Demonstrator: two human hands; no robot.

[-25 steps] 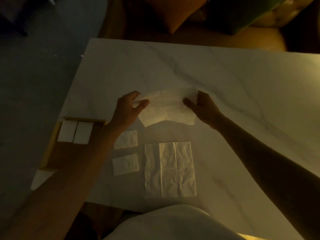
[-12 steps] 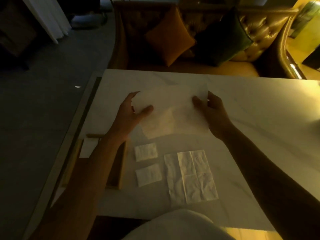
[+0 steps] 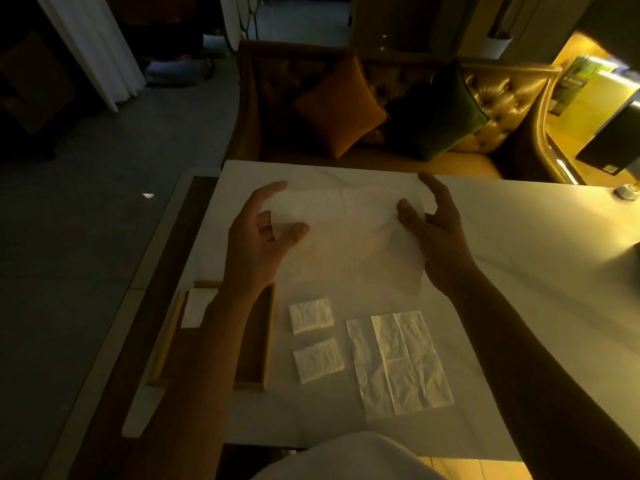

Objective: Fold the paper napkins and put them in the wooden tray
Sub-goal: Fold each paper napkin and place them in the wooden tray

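An unfolded, thin white napkin [image 3: 349,230] hangs spread out above the white marble table [image 3: 526,278]. My left hand [image 3: 258,244] pinches its left edge with thumb in front and index finger stretched up. My right hand [image 3: 434,230] pinches the right edge the same way. The wooden tray [image 3: 267,341] lies at the table's left edge under my left forearm, with one folded napkin [image 3: 195,306] showing in its far end. Two small folded napkins [image 3: 311,315] [image 3: 318,360] lie right of the tray. A flat pile of larger napkins [image 3: 401,362] lies near the front edge.
A leather sofa [image 3: 491,109] with an orange cushion [image 3: 341,105] and a dark green cushion [image 3: 440,116] stands right behind the table's far edge. A small round object [image 3: 625,192] sits at the table's far right. Dark floor lies to the left.
The napkin has gone from partly folded to fully spread, and my hands have moved apart and a little up. The view has tilted up, showing the sofa.
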